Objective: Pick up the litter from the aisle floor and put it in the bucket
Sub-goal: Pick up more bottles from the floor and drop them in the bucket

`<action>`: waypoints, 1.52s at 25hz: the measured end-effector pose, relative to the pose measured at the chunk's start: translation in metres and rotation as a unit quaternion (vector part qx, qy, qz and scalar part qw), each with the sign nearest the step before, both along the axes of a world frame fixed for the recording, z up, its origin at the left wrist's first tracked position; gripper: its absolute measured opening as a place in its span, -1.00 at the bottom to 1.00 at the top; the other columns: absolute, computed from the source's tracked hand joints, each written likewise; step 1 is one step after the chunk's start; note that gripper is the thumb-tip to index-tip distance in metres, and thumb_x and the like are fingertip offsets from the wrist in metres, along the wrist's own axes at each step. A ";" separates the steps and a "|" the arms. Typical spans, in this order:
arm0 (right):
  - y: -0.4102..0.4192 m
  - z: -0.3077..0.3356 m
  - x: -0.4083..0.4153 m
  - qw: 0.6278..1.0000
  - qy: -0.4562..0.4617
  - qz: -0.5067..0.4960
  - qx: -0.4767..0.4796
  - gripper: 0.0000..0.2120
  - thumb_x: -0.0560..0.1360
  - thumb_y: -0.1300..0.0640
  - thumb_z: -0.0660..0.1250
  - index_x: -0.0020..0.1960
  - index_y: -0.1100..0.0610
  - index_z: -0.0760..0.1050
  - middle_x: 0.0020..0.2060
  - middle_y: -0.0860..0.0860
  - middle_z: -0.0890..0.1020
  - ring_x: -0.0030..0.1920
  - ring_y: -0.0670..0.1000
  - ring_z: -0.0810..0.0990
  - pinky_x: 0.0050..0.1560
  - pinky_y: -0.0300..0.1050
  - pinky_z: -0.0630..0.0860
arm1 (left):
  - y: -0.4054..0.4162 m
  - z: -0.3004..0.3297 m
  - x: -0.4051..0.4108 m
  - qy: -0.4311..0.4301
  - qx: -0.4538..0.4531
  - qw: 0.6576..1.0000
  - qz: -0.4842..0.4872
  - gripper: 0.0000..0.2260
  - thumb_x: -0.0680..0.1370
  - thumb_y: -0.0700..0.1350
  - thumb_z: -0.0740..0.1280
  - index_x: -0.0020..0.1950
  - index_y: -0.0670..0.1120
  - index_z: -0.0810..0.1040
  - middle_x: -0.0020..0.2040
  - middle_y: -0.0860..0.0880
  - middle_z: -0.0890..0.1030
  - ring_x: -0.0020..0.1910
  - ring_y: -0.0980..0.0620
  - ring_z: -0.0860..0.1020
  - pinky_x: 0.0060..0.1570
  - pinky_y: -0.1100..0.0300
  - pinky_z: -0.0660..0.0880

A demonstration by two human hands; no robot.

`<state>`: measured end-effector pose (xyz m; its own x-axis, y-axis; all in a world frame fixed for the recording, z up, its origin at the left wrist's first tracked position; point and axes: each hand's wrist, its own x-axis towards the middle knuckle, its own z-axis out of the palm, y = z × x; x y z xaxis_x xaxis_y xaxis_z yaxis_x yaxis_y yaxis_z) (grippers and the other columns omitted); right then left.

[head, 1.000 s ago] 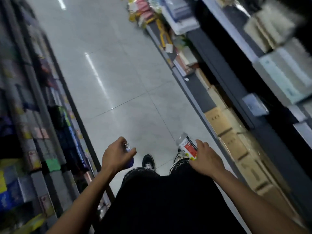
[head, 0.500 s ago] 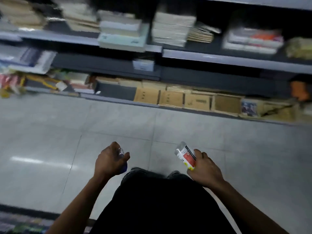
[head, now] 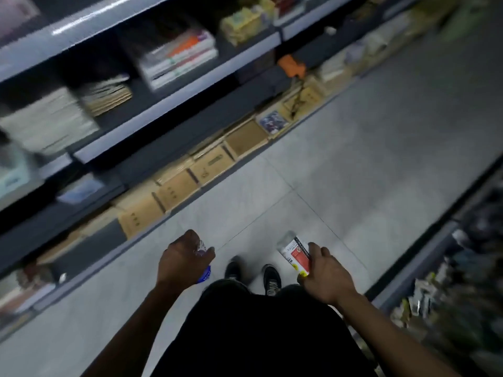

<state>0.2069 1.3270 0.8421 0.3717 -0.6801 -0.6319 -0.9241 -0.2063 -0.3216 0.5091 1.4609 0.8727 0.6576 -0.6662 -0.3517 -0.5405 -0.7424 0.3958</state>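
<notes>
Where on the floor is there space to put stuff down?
The grey tiled floor is bare ahead of the shoes, between the cardboard boxes under the left shelves and the rack on the right. Another bare strip runs behind the left hand. The shelves are packed. Both hands are full: left holds a clear bottle, right hand a labelled bottle.

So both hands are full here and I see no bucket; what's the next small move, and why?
Probably keep turning to find the bucket, which isn't in view. The left hand grips a crumpled clear bottle with a blue label, the right hand holds a bottle with a red-and-white label, so neither hand is free to pick up more from the floor.
</notes>
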 end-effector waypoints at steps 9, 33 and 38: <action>0.058 0.009 -0.046 0.963 0.039 -0.266 -0.011 -0.35 0.39 -0.15 0.39 0.37 0.00 0.23 0.13 0.07 0.50 0.08 0.18 0.58 -0.05 0.04 0.53 | -0.115 -0.013 -0.024 0.052 0.005 0.967 -0.249 -0.70 0.40 0.11 0.44 -0.23 -0.03 0.38 -0.32 0.07 0.56 -0.29 0.09 0.56 -0.18 0.13 0.50; -0.145 -0.016 -0.169 0.946 -0.004 -0.323 -0.029 -0.42 0.39 -0.13 0.43 0.27 0.03 0.26 0.08 0.07 0.49 -0.02 0.20 0.56 -0.13 0.05 0.53 | -0.307 -0.035 -0.109 0.017 0.050 0.941 -0.335 -0.68 0.45 0.12 0.49 -0.09 -0.04 0.45 -0.26 0.07 0.55 -0.23 -0.01 0.55 -0.23 0.13 0.38; -0.277 -0.013 -0.167 0.950 0.005 -0.310 -0.043 -0.41 0.39 -0.12 0.43 0.30 0.03 0.26 0.07 0.08 0.49 -0.01 0.22 0.57 -0.10 0.09 0.57 | -0.411 -0.052 -0.092 0.026 0.062 0.954 -0.294 -0.69 0.45 0.14 0.49 -0.06 -0.03 0.49 -0.21 0.07 0.58 -0.17 0.01 0.54 -0.13 0.14 0.39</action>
